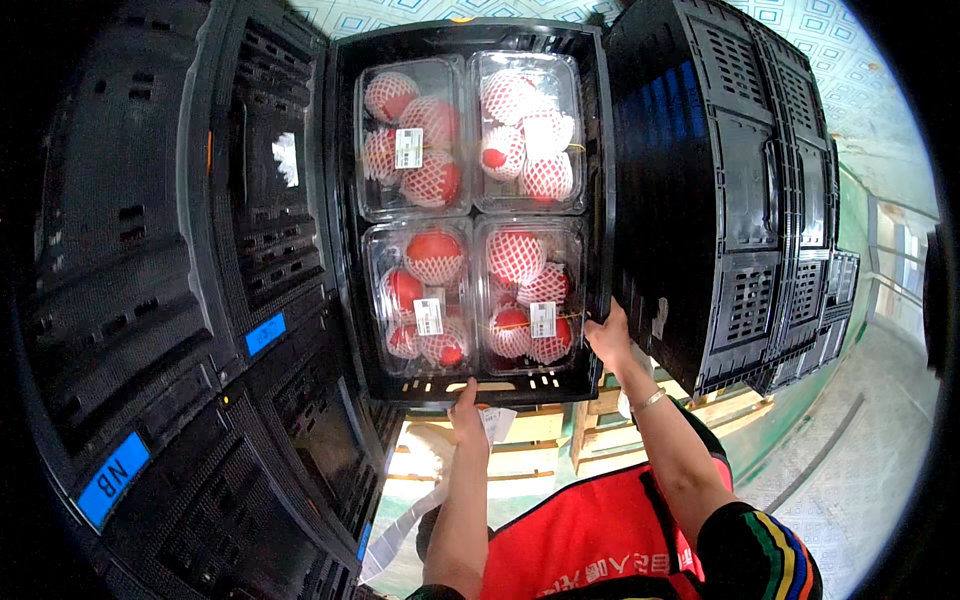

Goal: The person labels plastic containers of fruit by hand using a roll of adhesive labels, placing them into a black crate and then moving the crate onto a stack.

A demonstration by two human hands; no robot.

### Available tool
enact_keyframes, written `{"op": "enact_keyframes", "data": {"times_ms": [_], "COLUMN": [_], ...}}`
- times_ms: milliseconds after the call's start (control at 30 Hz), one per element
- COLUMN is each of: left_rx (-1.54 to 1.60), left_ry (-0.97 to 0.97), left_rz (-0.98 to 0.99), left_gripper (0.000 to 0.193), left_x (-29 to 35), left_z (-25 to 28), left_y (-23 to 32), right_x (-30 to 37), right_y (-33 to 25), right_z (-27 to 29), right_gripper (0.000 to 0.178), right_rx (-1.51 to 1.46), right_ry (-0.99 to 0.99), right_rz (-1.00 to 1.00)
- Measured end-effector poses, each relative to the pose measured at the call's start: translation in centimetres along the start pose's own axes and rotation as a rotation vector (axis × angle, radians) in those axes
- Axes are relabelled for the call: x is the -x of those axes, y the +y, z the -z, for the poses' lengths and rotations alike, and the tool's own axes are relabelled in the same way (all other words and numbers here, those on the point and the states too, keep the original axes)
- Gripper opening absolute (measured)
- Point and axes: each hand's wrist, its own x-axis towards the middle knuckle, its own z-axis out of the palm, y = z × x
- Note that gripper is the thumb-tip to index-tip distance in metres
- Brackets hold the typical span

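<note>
A black plastic crate (350,300) lies in front of me, holding several clear lidded plastic boxes (468,215) in two rows. Inside the boxes are round red fruits (435,257) in white foam nets, and white labels (408,148) are stuck on the lids. My left hand (468,418) is closed on the crate's near edge, thumb on the rim. A white paper slip (497,424) shows beside that hand; whether the fingers pinch it is hidden. At the near right corner, my right hand (610,335) grips the side wall, its fingertips partly out of sight.
Black crates (130,250) with blue labels (265,334) are stacked close on the left. Another stack of black crates (745,190) rises on the right. Below lies a wooden pallet (525,428), and a pale strip of paper (405,525) trails near my left forearm.
</note>
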Motion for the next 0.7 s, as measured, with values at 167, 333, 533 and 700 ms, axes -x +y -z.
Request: {"op": "enact_keyframes", "data": {"times_ms": [167,333,533,700], "left_rx": [0.03,0.029,-0.04,0.086], "left_ry": [0.036,0.039,0.003,-0.056], "left_rz": [0.04,-0.005,0.057,-0.008], "left_gripper": [0.025,0.031,0.035,0.04], "left_x": [-0.8,-1.5,-0.8,-0.4], "left_z": [0.3,0.1,-0.6,-1.3], "left_y": [-1.2,-1.6,-1.0,-0.7], "right_x": [-0.6,-0.8,-1.2,-1.7], "right_y": [0.2,-0.4,-1.4,-0.9], "right_z": [0.1,0.3,0.7,0.5], "right_gripper": [0.047,0.044,0.044,0.043], "right_rx": [-0.036,-0.04,-0.01,-0.013], "right_ry": [-0.012,-0.05,-0.065,-0.019], "right_rz": [0.016,0.071,-0.018,0.139]}}
